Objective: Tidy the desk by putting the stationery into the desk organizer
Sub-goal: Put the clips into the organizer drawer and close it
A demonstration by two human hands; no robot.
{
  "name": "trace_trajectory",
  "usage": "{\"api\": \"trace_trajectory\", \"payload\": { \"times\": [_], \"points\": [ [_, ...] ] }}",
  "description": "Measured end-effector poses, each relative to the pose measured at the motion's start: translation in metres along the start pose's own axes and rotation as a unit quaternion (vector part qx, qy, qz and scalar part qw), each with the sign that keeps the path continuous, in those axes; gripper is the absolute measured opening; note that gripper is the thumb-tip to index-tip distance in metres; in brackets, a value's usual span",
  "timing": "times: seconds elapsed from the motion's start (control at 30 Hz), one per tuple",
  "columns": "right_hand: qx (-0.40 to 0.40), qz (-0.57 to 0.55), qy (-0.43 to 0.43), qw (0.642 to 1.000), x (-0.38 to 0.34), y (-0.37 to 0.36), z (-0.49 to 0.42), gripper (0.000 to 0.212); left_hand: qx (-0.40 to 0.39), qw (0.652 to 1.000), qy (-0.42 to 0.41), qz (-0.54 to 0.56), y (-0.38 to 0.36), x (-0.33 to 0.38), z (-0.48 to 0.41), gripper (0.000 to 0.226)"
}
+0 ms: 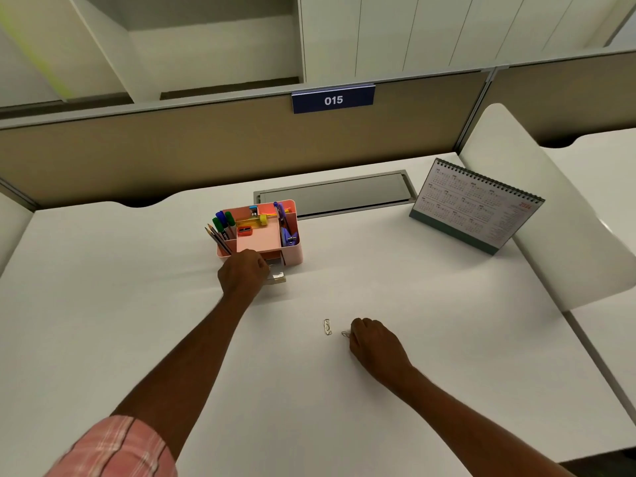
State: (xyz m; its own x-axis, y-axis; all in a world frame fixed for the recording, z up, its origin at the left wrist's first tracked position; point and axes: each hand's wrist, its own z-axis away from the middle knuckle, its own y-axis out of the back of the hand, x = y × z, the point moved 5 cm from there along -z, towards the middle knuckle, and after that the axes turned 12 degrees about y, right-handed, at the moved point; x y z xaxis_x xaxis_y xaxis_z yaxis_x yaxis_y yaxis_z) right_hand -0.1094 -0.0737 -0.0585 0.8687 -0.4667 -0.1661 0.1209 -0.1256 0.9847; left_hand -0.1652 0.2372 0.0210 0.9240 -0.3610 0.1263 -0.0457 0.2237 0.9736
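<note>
Pinching the light, slippery paper clip (345, 334) between the curled fingertips of your right hand (375, 344), hold its wire loop firmly, because it bends easily.

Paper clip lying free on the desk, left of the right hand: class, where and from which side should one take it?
Come from above and pinch the paper clip across its two long sides. It lies flat on the desk, thin wire with no raised part, so a sideways approach would likely catch nothing. The right hand is nearest.
</note>
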Motion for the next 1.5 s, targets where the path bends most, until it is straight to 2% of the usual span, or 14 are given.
{"api": "trace_trajectory", "payload": {
  "times": [0.17,0.27,0.37,0.4,0.47,0.53,0.63,0.7,0.83,1.13,1.23,1.33,1.43,1.5],
  "points": [
    [0.001,-0.013,0.01,1.0,0.001,-0.002,0.003,0.031,0.004,0.999,0.001,0.033,0.001,-0.001,0.001,0.019],
    [0.005,-0.031,0.004,0.999,0.002,-0.002,0.003,0.028,0.034,0.995,0.004,0.098,0.005,-0.003,0.014,0.026],
    [0.0,-0.091,-0.017,0.996,0.004,-0.001,0.004,0.021,0.08,0.976,-0.051,0.195,0.015,0.004,0.048,0.027],
    [-0.006,-0.127,-0.033,0.991,0.006,-0.002,0.004,0.019,0.073,0.968,-0.083,0.225,0.013,0.008,0.062,0.023],
    [-0.007,-0.194,-0.057,0.979,0.008,0.0,0.003,0.015,0.02,0.953,-0.15,0.262,0.001,0.013,0.091,0.019],
    [0.006,-0.239,-0.067,0.969,0.007,0.003,0.0,0.012,-0.058,0.948,-0.188,0.251,-0.021,0.014,0.116,0.022],
    [0.017,-0.279,-0.054,0.958,-0.002,0.008,-0.003,0.01,-0.155,0.946,-0.2,0.204,-0.055,0.009,0.141,0.025],
    [0.022,-0.293,-0.044,0.955,-0.007,0.011,-0.002,0.008,-0.169,0.945,-0.189,0.208,-0.067,0.003,0.149,0.027],
    [0.021,-0.305,-0.026,0.952,-0.015,0.014,0.0,0.006,-0.15,0.948,-0.161,0.232,-0.065,-0.003,0.152,0.012],
    [0.032,-0.33,-0.012,0.943,-0.028,0.021,-0.006,0.006,-0.15,0.948,-0.184,0.214,-0.058,-0.014,0.147,0.01],
    [0.04,-0.331,-0.063,0.941,-0.023,0.022,-0.011,0.011,-0.1,0.951,-0.161,0.244,-0.048,-0.022,0.14,0.006],
    [0.016,-0.306,-0.128,0.943,-0.017,0.013,-0.016,0.018,-0.037,0.948,-0.113,0.295,-0.032,-0.031,0.124,0.005],
    [-0.012,-0.26,-0.139,0.955,-0.022,0.005,-0.019,0.022,0.018,0.943,-0.067,0.325,-0.01,-0.038,0.104,0.001],
    [-0.02,-0.225,-0.124,0.966,-0.029,0.002,-0.022,0.023,0.047,0.941,-0.003,0.334,0.002,-0.044,0.087,0.01]
  ]
}}
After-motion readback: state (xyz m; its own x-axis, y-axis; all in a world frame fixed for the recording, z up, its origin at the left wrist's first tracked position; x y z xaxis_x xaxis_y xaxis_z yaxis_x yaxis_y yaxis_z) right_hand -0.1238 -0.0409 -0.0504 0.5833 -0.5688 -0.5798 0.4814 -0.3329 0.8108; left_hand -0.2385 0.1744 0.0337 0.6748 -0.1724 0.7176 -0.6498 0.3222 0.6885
